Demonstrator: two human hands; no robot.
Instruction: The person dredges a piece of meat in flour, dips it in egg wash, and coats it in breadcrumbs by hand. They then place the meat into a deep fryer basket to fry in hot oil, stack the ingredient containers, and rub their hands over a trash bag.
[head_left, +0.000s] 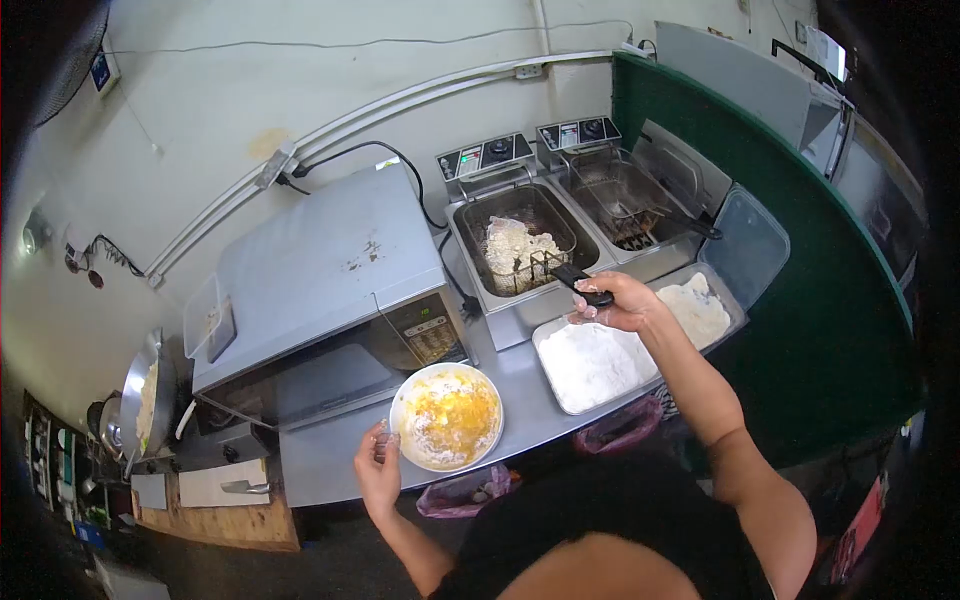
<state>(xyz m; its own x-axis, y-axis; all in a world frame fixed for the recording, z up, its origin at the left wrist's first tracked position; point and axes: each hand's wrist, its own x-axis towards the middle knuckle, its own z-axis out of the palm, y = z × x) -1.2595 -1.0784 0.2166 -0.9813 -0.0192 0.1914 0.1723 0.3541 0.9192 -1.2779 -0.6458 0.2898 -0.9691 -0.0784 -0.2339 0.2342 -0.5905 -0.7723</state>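
Your right hand is closed around the black handle of the wire basket, which sits in the left-hand fryer with pale coated food inside. The frame looks stiff and probably front-heavy, so hold it by that handle; flour-dusted fingers may slip. The coating seems fragile. Your left hand curls beside the bowl; whether it grips the rim, I cannot tell.

Open counter separates bowl from tray; microwave blocks behind the bowl.
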